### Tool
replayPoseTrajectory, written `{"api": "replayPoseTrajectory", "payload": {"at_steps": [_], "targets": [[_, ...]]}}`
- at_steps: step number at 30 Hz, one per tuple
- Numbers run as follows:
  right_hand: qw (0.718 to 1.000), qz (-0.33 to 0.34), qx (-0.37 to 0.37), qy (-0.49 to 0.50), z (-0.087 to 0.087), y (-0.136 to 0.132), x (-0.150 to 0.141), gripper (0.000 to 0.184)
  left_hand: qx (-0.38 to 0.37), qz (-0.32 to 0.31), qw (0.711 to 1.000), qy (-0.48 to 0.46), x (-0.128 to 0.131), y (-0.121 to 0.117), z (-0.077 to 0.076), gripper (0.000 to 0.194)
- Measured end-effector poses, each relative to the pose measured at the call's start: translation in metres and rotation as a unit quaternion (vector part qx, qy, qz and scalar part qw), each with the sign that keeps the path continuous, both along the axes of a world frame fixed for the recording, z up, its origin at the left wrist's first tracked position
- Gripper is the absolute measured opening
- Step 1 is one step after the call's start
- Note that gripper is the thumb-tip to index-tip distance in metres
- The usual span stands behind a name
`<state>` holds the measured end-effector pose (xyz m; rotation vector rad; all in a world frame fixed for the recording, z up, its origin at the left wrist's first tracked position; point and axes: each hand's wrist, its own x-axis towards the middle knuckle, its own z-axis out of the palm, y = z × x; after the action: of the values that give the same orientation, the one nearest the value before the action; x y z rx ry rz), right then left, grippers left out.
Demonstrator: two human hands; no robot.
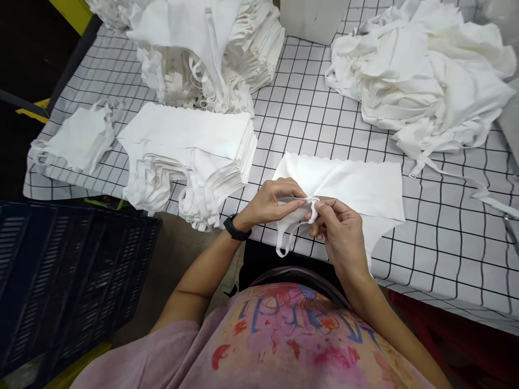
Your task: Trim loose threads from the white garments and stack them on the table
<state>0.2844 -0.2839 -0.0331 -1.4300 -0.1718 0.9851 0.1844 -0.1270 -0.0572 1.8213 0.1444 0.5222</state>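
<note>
A white strappy garment, like a camisole top [357, 186], lies flat on the checked cloth in front of me, its scalloped edge pointing away. My left hand [279, 201] pinches one of its thin straps between thumb and fingers. Close against it, my right hand [338, 224] is closed on the same strap, by a small white strap slider [313, 201]. The strap is lifted a little off the garment, and part of it loops down at the table's front edge. Fingers hide some of the slider.
A neat stack of folded white tops [190, 129] lies left, with a smaller white bundle [83, 138] beyond it. Behind rises a tall pile [259, 48]. A loose heap [430, 75] is at right, trailing a strap. Dark blue crates [68, 281] stand below left.
</note>
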Motion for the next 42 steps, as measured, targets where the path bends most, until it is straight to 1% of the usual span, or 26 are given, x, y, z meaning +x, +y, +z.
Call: {"api": "replayPoseTrajectory", "payload": {"at_steps": [2, 4, 6, 7, 8, 9, 10, 11, 12, 13, 14, 15, 16, 18, 21, 24, 28, 32, 42], "targets": [[1.0, 0.008, -0.012, -0.026, 0.001, -0.009, 0.003, 0.022, -0.03, 0.01, 0.999, 0.019, -0.002, -0.002, 0.005, 0.016], [0.996, 0.046, -0.037, -0.066, 0.002, -0.021, 0.007, 0.023, -0.057, 0.017, 0.998, 0.033, -0.005, -0.004, 0.012, 0.019], [0.984, 0.093, -0.071, -0.137, 0.006, -0.033, 0.009, 0.024, -0.08, 0.022, 0.996, 0.037, -0.009, -0.009, 0.02, 0.021], [0.975, 0.096, -0.086, -0.184, 0.008, -0.038, 0.01, 0.025, -0.09, 0.025, 0.995, 0.04, -0.011, -0.012, 0.025, 0.021], [0.964, 0.078, -0.094, -0.235, 0.011, -0.042, 0.01, 0.025, -0.101, 0.029, 0.994, 0.042, -0.014, -0.016, 0.029, 0.022], [0.951, 0.047, -0.092, -0.29, 0.014, -0.045, 0.01, 0.024, -0.114, 0.032, 0.992, 0.041, -0.016, -0.02, 0.033, 0.023], [0.935, 0.017, -0.076, -0.346, 0.017, -0.046, 0.011, 0.022, -0.128, 0.032, 0.99, 0.038, -0.017, -0.024, 0.036, 0.023], [0.917, 0.001, -0.051, -0.395, 0.02, -0.046, 0.011, 0.02, -0.142, 0.03, 0.989, 0.036, -0.019, -0.029, 0.04, 0.024], [0.901, 0.005, -0.019, -0.434, 0.022, -0.046, 0.012, 0.02, -0.156, 0.025, 0.987, 0.033, -0.021, -0.034, 0.043, 0.024], [0.889, 0.029, 0.017, -0.457, 0.025, -0.044, 0.012, 0.021, -0.166, 0.017, 0.985, 0.031, -0.022, -0.039, 0.046, 0.024], [0.883, 0.067, 0.05, -0.462, 0.027, -0.043, 0.013, 0.02, -0.174, 0.008, 0.984, 0.03, -0.023, -0.044, 0.048, 0.025], [0.884, 0.105, 0.074, -0.45, 0.029, -0.042, 0.013, 0.017, -0.177, 0.003, 0.984, 0.031, -0.024, -0.049, 0.051, 0.025], [0.89, 0.134, 0.087, -0.426, 0.03, -0.042, 0.013, 0.014, -0.176, 0.002, 0.984, 0.031, -0.024, -0.054, 0.053, 0.026], [0.91, 0.158, 0.086, -0.373, 0.032, -0.044, 0.012, 0.017, -0.164, 0.011, 0.986, 0.031, -0.025, -0.062, 0.056, 0.026], [0.933, 0.15, 0.072, -0.318, 0.033, -0.05, 0.009, 0.024, -0.142, 0.028, 0.989, 0.033, -0.025, -0.071, 0.059, 0.027], [0.941, 0.15, 0.075, -0.293, 0.034, -0.059, 0.008, 0.028, -0.133, 0.03, 0.99, 0.031, -0.024, -0.077, 0.06, 0.027], [0.941, 0.143, 0.074, -0.298, 0.037, -0.068, 0.009, 0.029, -0.117, 0.038, 0.992, 0.025, -0.022, -0.084, 0.059, 0.019], [0.939, 0.133, 0.079, -0.306, 0.038, -0.074, 0.01, 0.027, -0.115, 0.047, 0.992, 0.018, -0.02, -0.089, 0.058, 0.018], [0.942, 0.121, 0.073, -0.306, 0.03, -0.083, 0.015, 0.019, -0.109, 0.04, 0.993, -0.01, -0.018, -0.091, 0.053, 0.011]]}}
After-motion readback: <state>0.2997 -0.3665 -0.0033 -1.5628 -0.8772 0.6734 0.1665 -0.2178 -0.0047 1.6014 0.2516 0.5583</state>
